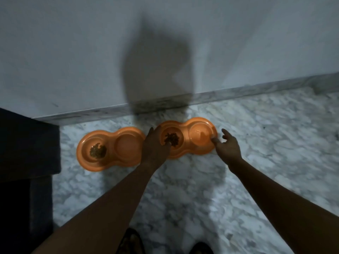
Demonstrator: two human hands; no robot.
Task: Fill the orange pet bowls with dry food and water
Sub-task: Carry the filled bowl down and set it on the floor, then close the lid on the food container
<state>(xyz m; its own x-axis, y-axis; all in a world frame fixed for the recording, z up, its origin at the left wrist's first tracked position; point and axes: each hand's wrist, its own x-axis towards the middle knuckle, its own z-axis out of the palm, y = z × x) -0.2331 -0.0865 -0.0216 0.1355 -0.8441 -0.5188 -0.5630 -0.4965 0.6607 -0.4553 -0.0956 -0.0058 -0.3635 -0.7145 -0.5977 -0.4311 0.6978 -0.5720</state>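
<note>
Two orange double pet bowls lie on the marble floor near the wall. The left bowl (110, 149) has dry food (98, 152) in its left cup, and its right cup looks smooth and bare. The right bowl (187, 151) has dry food (172, 138) in its left cup and water (200, 135) in its right cup. My left hand (156, 146) holds the right bowl's left end, with the thumb over the rim into the food cup. My right hand (227, 145) is spread at the bowl's right end, its thumb touching the rim.
A pale wall with a marble skirting (238, 92) runs just behind the bowls. A dark piece of furniture (25, 149) stands at the left, close to the left bowl. Marble floor stretches to the right and towards me, and my feet (200, 249) show at the bottom edge.
</note>
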